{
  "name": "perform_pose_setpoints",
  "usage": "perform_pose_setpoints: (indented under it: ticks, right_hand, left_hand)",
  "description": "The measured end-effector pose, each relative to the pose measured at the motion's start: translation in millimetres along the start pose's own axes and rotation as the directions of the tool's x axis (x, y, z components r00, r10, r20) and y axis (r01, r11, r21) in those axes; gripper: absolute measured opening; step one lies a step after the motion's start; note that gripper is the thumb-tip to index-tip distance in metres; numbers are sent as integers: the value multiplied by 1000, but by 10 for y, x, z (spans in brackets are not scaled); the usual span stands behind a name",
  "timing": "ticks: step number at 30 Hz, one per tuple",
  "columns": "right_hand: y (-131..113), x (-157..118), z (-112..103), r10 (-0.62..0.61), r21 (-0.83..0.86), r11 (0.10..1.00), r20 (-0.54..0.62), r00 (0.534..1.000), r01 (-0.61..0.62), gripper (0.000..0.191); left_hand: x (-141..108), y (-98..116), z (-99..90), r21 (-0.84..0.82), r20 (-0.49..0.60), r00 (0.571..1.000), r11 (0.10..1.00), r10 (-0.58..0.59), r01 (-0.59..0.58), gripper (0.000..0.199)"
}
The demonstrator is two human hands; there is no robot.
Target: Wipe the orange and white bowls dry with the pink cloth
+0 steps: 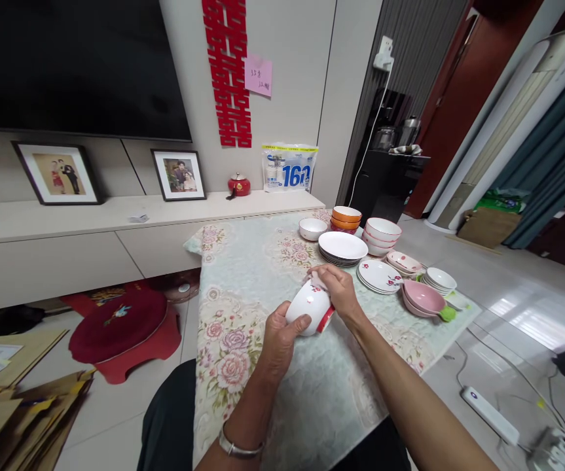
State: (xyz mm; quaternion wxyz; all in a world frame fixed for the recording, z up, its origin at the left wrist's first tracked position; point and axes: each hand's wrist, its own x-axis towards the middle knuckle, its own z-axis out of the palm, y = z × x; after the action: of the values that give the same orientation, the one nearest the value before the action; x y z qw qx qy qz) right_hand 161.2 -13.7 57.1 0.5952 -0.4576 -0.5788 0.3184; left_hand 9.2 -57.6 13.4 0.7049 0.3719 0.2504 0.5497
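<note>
A white bowl (306, 309) with small red flowers and a red foot is tilted on its side above the table. My left hand (282, 333) grips it from the near left, thumb across its outer wall. At its far right side, my right hand (336, 288) is closed, pressing a pale cloth (317, 280) against the bowl; its fingertips are partly hidden. Just beyond my hands stand a stack of white plates (343, 246) and, to the right, flowered small plates (379, 276).
On the flowered tablecloth (243, 261) are a single white bowl (313, 228), orange bowls (346, 214), pink-rimmed bowls (383, 230), pink bowls (424, 297) and small white bowls (440, 279). A red stool (125, 327) stands left. A power strip (490, 415) lies on the floor at right.
</note>
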Motion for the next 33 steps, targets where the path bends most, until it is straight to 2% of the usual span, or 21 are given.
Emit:
perform_pose_setpoints:
  ticks: [1,3,4,6,8,9,11,14,16,20,21,23,25,28,31,33]
  right_hand:
    - [61,19,-18,106,120,988,-48,993,-100,25]
    - [161,9,-10,267,355,911,-113,957,-212,27]
    - [198,-15,10,333,464,851,-118,936,-245,29]
    - [248,-82,65,450,636,703,-54,892,-316,31]
    - [272,-140,106,520,714,577,53,853,-396,34]
    - [277,-157,111,536,718,551,86,840,-425,34]
    - [280,-155,84,540,678,582,90,837,-448,35]
    - [273,-86,-37,435,458,805,-25,900,-377,37]
    - [256,-28,-135,341,303,903,-77,937,-304,35]
    - [163,31,-247,276,177,948,-45,960,-264,28]
    - [124,23,-242,236,119,966,-33,971,-231,25]
    - [26,-26,-184,77,-66,995,-1,997,-77,21]
    - [-88,-122,-65,-140,-266,951,79,987,156,23]
    - [-251,-305,164,-372,-408,807,214,903,428,26]
    - [-347,-409,309,-455,-449,685,351,819,573,25]
    - [-352,-381,305,-464,-438,676,370,805,592,26]
  left_hand:
    - [1,16,16,-32,-11,1000,999,5,-5,34]
    - [9,42,41,-90,-25,1000,996,16,-18,36]
    - [14,52,49,-116,-28,999,993,21,-24,36]
    - [19,69,58,-165,-22,999,986,31,-34,39]
    - [17,82,59,-201,-2,999,979,36,-36,42]
    - [13,87,57,-206,17,999,978,30,-26,44]
    - [5,90,49,-186,75,997,983,7,7,46]
    - [-1,79,25,-97,153,988,994,-35,51,44]
    - [1,63,7,-37,158,985,997,-67,74,38]
    - [9,20,-12,2,122,987,994,-106,107,34]
    - [12,11,-12,-3,108,989,995,-102,103,34]
    - [17,0,-9,-17,67,995,997,-79,80,32]
    - [23,0,-4,-24,15,999,999,-46,46,31]
    - [36,13,7,-54,-42,998,998,36,-38,32]
    - [44,25,19,-102,-46,995,990,93,-98,35]
    - [41,28,28,-111,-32,995,989,95,-98,36]
